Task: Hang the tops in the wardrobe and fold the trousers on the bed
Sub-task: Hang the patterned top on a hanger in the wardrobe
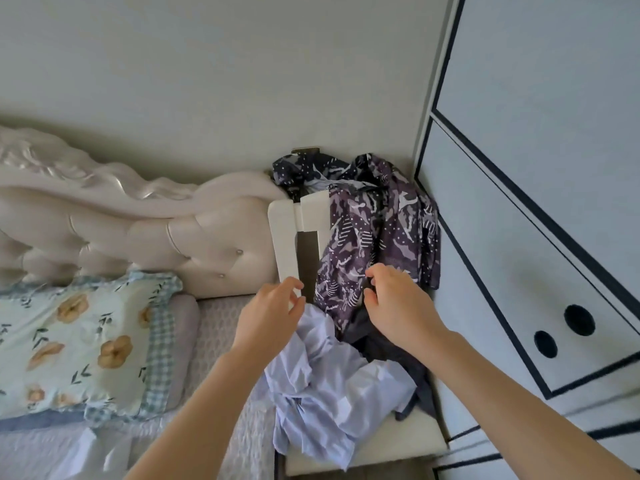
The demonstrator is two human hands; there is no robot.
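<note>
A purple patterned top [374,233] hangs over the back of a white chair [287,237] between the bed and the wardrobe. A crumpled pale lilac garment [329,386] lies on the chair seat, with a dark grey garment [398,355] under and beside it. My right hand [398,306] is at the lower edge of the purple top, fingers curled against the cloth; a real grip cannot be made out. My left hand [270,313] hovers with loosely bent fingers by the chair back, just above the lilac garment, holding nothing.
The bed [214,334] with a floral pillow [86,341] and a padded cream headboard [156,230] lies to the left. The white wardrobe [536,237] with dark trim and two round holes stands shut on the right, close to the chair.
</note>
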